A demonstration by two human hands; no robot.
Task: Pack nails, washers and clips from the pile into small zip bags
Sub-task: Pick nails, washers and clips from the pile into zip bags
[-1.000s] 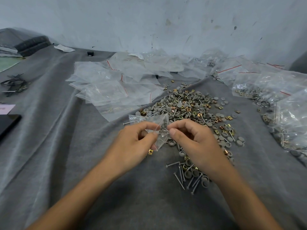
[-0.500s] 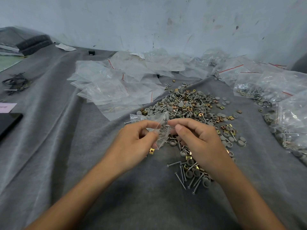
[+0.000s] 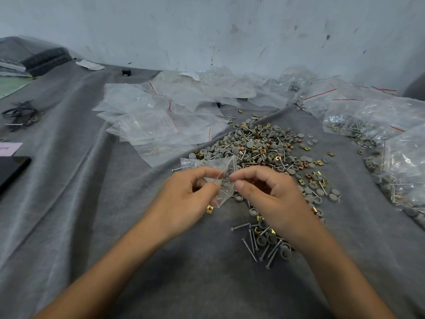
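Observation:
A small clear zip bag (image 3: 224, 180) hangs between my two hands over the grey cloth. My left hand (image 3: 186, 196) pinches its left edge with thumb and fingers. My right hand (image 3: 269, 194) pinches its right edge at the fingertips. A few grey washers show through the bag's plastic. The pile (image 3: 259, 146) of grey washers, brass clips and nails lies just beyond my hands. A smaller group of nails and washers (image 3: 264, 242) lies under my right wrist. One brass clip (image 3: 209, 208) sits below my left hand.
Empty zip bags (image 3: 149, 125) are spread at the back left of the pile. Filled bags (image 3: 368, 120) lie at the right. A black phone (image 3: 11, 171) and a tangle of black ties (image 3: 20, 113) lie at the left. A wall stands behind.
My hands stay on the bag; the right fingertips have shifted slightly along its edge. The view has dipped a little.

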